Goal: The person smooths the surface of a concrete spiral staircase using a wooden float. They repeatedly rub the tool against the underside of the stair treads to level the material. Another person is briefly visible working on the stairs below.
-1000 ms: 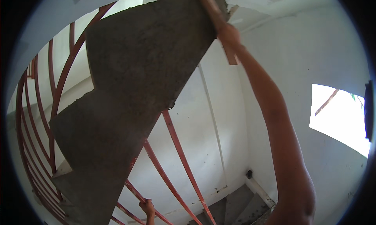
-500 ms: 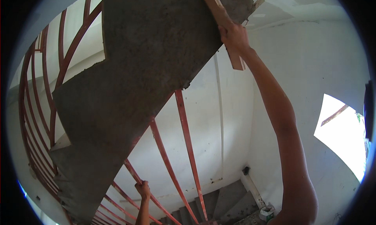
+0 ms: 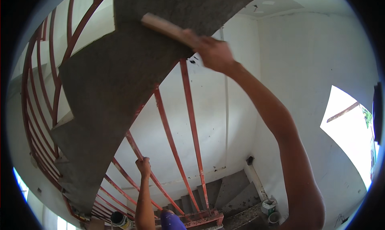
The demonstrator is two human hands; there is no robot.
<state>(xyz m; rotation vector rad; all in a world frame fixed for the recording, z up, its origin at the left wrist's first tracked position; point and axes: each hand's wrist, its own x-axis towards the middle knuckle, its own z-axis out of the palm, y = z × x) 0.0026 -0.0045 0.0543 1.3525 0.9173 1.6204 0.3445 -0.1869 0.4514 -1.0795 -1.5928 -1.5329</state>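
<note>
Up at the stair's sloping side, my right hand [image 3: 214, 53] is closed round one end of a blurred wooden strip [image 3: 165, 27]. The strip lies across the wet-looking grey plaster [image 3: 116, 73], near its lower edge; whether its whole length touches cannot be told. Lower down, my left hand [image 3: 143, 166] is wrapped round a red metal baluster [image 3: 134, 144] below the slope. Dark crumbs of plaster [image 3: 194, 61] show in the air or on the wall just under my right hand.
More red balusters [image 3: 189, 105] run down to the lower steps [image 3: 234, 194]. A curved red railing [image 3: 82, 31] rises at the left. Buckets [image 3: 268, 206] stand at the lower right, and a dark container [image 3: 118, 218] at the bottom. A bright opening [image 3: 345, 126] is in the right wall.
My right hand has swung left and slightly down with the wooden strip, which has turned from steep to flatter. The plaster edge has fewer lumps. My left hand still grips the baluster; the view has shifted.
</note>
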